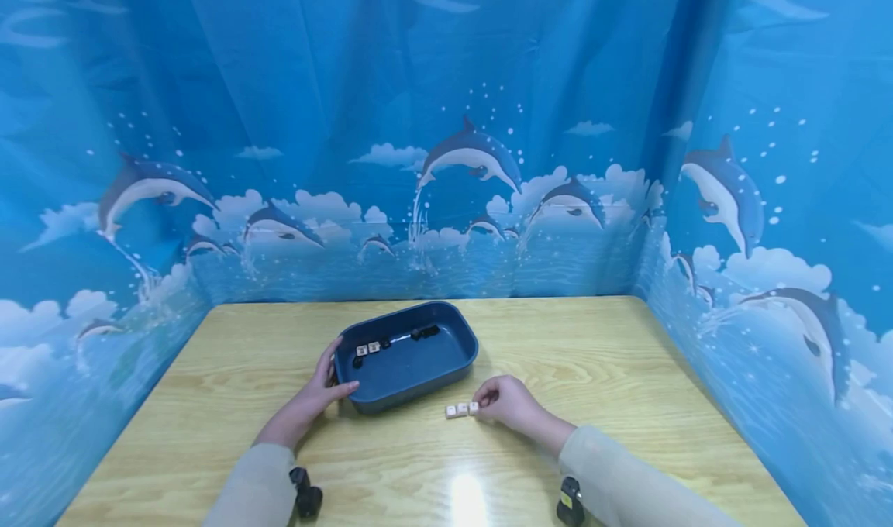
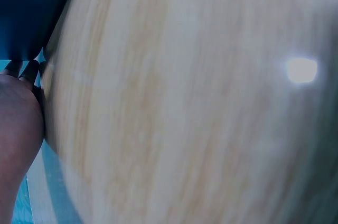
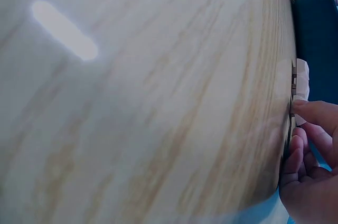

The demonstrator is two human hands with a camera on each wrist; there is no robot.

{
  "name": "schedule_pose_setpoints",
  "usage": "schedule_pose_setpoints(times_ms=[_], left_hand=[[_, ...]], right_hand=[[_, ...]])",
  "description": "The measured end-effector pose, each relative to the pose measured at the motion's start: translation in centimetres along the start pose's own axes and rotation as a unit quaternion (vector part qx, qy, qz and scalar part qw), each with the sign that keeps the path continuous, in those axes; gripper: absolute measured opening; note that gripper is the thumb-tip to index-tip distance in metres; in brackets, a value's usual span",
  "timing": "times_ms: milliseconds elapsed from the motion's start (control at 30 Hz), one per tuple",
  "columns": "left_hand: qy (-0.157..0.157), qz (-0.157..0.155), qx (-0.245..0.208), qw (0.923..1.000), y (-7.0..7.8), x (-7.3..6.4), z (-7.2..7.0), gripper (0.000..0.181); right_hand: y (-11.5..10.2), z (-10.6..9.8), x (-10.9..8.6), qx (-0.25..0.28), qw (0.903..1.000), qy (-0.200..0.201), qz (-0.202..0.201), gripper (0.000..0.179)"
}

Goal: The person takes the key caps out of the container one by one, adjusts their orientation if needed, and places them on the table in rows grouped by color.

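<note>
A dark blue basin [image 1: 412, 366] sits tilted at an angle on the table, holding two white keycaps [image 1: 367, 349] and several small black pieces [image 1: 425, 332]. My left hand [image 1: 317, 395] grips its left end, thumb at the near rim and fingers along the outer wall. In front of the basin, three small white keycaps [image 1: 462, 410] stand in a short row. With thumb and forefinger, my right hand [image 1: 512, 404] pinches the rightmost one. The right wrist view shows the row of white keycaps [image 3: 302, 78] edge-on, with the right hand's fingertips [image 3: 303, 106] at its near end.
The light wood table [image 1: 600, 356] runs back to a blue dolphin-print curtain [image 1: 432, 225], which also closes both sides. A black wrist camera [image 1: 305, 494] shows under the left sleeve, another camera [image 1: 570, 502] under the right. Light glares off the table's front [image 1: 469, 500].
</note>
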State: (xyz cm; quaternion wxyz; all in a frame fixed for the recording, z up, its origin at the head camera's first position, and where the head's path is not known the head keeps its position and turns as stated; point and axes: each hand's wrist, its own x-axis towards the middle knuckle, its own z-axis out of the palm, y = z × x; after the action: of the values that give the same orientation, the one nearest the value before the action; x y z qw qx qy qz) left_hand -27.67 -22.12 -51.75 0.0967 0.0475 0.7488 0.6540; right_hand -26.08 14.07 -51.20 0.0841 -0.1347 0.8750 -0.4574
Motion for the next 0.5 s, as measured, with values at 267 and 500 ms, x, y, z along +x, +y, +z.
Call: schedule_pose_setpoints(times_ms=[267, 500], left_hand=[[0.002, 0.000, 0.001, 1.0000, -0.25, 0.20, -0.14, 0.099], [0.001, -0.003, -0.004, 1.0000, -0.35, 0.18, -0.06, 0.098]], right_hand=[[0.16, 0.10, 0.09, -0.004, 1.0000, -0.002, -0.006, 0.017], [0.36, 0.22, 0.18, 0.001, 0.9999, -0.007, -0.009, 0.018]])
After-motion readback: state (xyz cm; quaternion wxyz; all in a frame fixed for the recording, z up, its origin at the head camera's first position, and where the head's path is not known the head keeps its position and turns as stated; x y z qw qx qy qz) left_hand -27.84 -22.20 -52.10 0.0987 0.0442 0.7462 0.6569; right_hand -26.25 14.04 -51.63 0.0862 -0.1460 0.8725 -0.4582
